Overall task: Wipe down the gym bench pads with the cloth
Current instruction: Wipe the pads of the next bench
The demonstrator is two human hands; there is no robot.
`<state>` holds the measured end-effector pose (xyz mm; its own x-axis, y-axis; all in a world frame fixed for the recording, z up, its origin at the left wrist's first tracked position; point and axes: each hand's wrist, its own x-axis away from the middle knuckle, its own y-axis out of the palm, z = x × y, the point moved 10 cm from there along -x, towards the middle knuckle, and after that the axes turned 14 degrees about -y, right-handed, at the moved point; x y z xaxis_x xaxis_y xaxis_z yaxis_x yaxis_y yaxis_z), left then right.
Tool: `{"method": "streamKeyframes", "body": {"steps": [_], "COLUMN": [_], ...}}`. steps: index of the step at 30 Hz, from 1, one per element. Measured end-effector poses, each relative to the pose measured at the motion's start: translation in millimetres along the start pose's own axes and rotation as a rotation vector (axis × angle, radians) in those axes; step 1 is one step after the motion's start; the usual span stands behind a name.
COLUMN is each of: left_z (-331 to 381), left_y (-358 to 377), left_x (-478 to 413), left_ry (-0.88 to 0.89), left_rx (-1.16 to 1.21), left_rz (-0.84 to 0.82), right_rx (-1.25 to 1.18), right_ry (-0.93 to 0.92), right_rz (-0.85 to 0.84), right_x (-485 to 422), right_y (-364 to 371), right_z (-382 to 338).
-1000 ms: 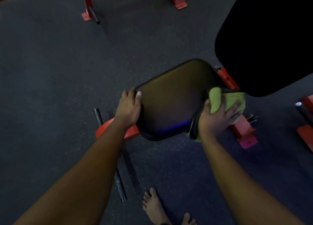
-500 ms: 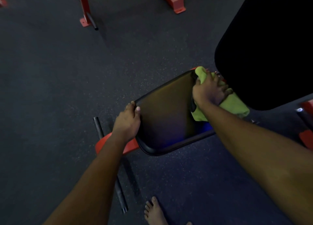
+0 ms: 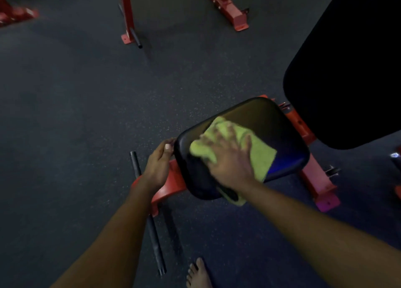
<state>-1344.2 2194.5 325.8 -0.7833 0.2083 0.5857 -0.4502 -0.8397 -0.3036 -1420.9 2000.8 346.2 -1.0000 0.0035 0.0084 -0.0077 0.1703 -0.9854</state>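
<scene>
- Your right hand [image 3: 230, 159] is pressing the cloth [image 3: 262, 157] onto the seat pad [image 3: 271, 122] — fingers spread straight.
- Your left hand [image 3: 157, 166] is gripping its 9 o'clock edge, fingers curled.

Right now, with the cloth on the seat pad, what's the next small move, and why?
Probably sweep the right hand and green cloth across the seat pad to its bare far right corner; the left hand grips its left edge.

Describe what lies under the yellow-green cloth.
The cloth lies on the black seat pad, pressed down by the right hand. The pad surface beneath it is hidden; one corner hangs over the near edge.
</scene>
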Motion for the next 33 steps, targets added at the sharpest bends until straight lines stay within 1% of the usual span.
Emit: {"method": "streamKeyframes", "body": {"steps": [2, 3, 4, 6, 7, 8, 9, 10, 11, 14, 15, 17, 22, 26, 28, 30, 32, 33], "left_z": [3, 3, 5, 9, 14, 20, 29, 39, 55, 105, 120, 147, 184, 199, 207, 213, 221, 223], "left_y": [3, 2, 0, -8, -14, -21, -30, -36, -51, -91, -96, -125, -186, -265, -305, -344, -381, -397], "left_x": [12, 20, 29, 49, 61, 73, 91, 106, 131, 198, 211, 262, 349, 406, 429, 450, 469, 473], "left_ry": [0.034, 0.047, 0.058, 0.062, 0.056, 0.044, 0.036, 0.044, 0.058, 0.12, 0.133, 0.132, 0.214, 0.281, 0.308, 0.336, 0.386, 0.406], "left_rx": [0.007, 0.005, -0.001, -0.048, -0.079, -0.106, -0.125, -0.136, -0.142, -0.168, -0.172, -0.172, -0.101, -0.125, -0.136, -0.161, -0.202, -0.23], "left_rz": [-0.012, -0.012, -0.002, 0.021, 0.031, 0.045, 0.049, 0.055, 0.069, 0.127, 0.129, 0.14, 0.08, 0.152, 0.213, 0.277, 0.325, 0.346], "right_rx": [-0.081, -0.119, -0.122, -0.156, -0.236, -0.396, -0.607, -0.798, -0.934, -1.073, -1.158, -1.307, -1.434, -1.524, -1.6, -1.653, -1.619, -1.568], "right_ry": [0.344, 0.457, 0.457, 0.299, 0.248, 0.266, 0.319, 0.376, 0.386, 0.338, 0.315, 0.198, -0.056, -0.177, -0.175, -0.093, -0.027, -0.025], "right_rz": [0.033, 0.042, 0.038, -0.022, -0.058, -0.07, -0.059, -0.025, 0.015, 0.024, 0.017, 0.004, 0.019, 0.027, 0.003, -0.03, -0.063, -0.082], "right_x": [1, 9, 15, 29, 38, 46, 52, 58, 61, 75, 77, 84, 84, 74, 70, 68, 61, 57], "right_y": [-4, -5, -5, -8, -13, -21, -37, -52, -78, -151, -166, -226, -336, -401, -416, -422, -426, -428], "right_z": [55, 57, 43, -4, -21, -26, -30, -32, -42, -76, -85, -126, -208, -282, -318, -344, -369, -380]}}
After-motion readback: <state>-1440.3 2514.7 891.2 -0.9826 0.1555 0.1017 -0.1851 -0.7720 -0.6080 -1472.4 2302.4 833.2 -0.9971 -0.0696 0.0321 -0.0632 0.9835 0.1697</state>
